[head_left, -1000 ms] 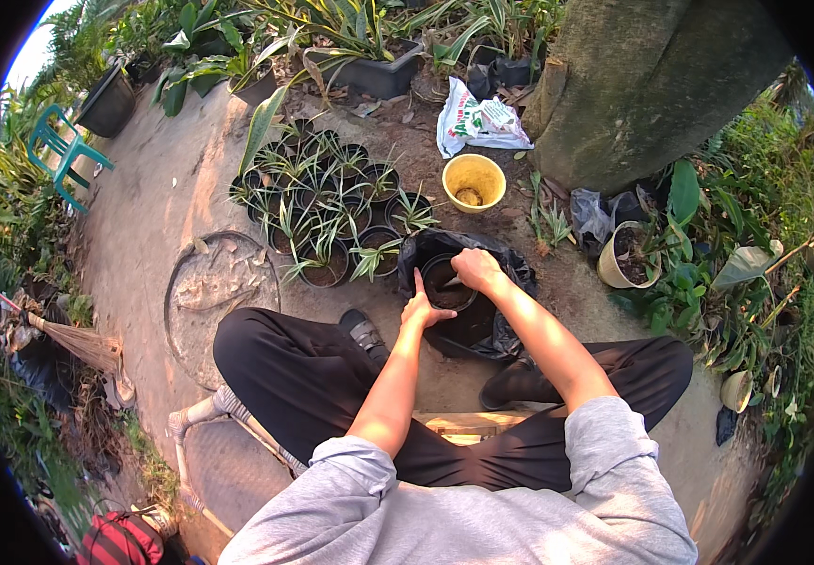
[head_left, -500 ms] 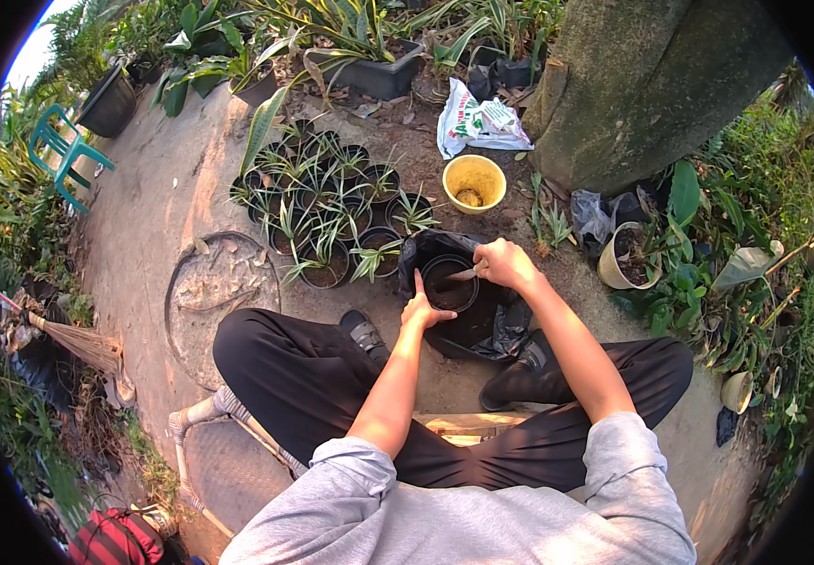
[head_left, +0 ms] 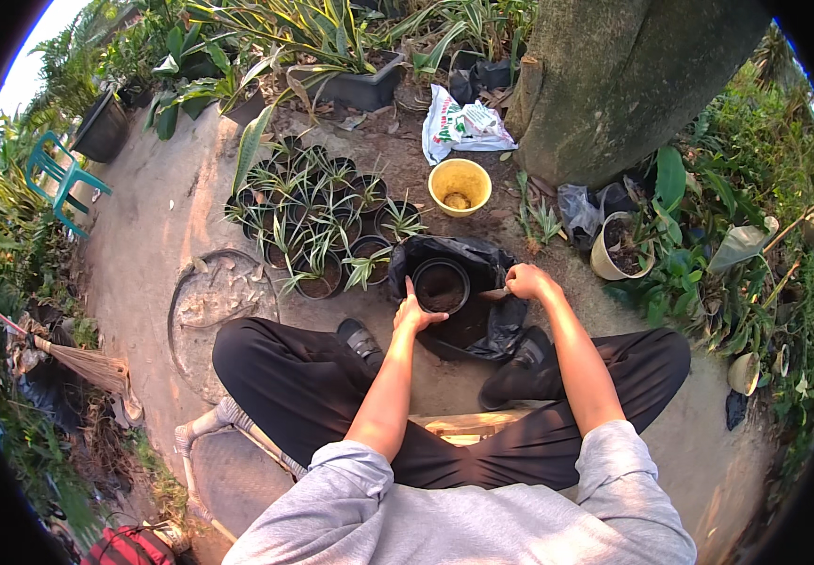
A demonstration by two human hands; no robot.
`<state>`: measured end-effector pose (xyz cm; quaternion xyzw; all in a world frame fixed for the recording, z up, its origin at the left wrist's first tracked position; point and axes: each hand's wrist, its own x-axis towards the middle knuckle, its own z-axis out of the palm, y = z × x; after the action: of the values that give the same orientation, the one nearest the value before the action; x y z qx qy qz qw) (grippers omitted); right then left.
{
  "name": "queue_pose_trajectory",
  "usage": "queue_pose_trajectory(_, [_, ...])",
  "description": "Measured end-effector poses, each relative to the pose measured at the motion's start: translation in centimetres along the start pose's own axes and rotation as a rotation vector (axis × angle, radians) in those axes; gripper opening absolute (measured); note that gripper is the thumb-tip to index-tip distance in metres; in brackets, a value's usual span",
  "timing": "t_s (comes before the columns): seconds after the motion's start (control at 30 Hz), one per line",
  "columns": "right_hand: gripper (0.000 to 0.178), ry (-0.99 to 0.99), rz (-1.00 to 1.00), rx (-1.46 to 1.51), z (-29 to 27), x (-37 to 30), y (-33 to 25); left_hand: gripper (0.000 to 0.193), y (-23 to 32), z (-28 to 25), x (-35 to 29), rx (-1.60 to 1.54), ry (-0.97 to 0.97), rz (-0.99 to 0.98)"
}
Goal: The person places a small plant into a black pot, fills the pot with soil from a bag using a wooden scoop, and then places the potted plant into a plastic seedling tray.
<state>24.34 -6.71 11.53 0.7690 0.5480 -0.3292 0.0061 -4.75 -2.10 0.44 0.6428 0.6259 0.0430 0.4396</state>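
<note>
Black bag (head_left: pixel 507 327) glossy plastic (crinkled); trunk (head_left: pixel 614 94) rough.

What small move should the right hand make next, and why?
Probably dip the small brownish tool into the dark soil: the right hand holds it over the open black plastic bag, and the left hand steadies a round black plastic pot not filled to its rim.
</note>
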Motion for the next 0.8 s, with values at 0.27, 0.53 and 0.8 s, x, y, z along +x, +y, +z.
queue_pose_trajectory(0.27, [0.023, 0.519, -0.107, 0.031, 9.9, 0.0, -0.3, 0.095, 0.9, -0.6, -1.3, -0.014, 0.281, 0.020])
queue_pose_trajectory(0.53, [0.057, 0.235, 0.069, 0.182, 16.5, -0.5, -0.7, 0.049, 0.3, -0.5, -1.1, -0.140, 0.446, 0.009])
queue_pose_trajectory(0.8, [0.087, -0.087, 0.228, 0.232, 18.9, 1.2, 2.8, 0.032, 0.9, -0.6, -1.7, -0.195, 0.446, 0.004])
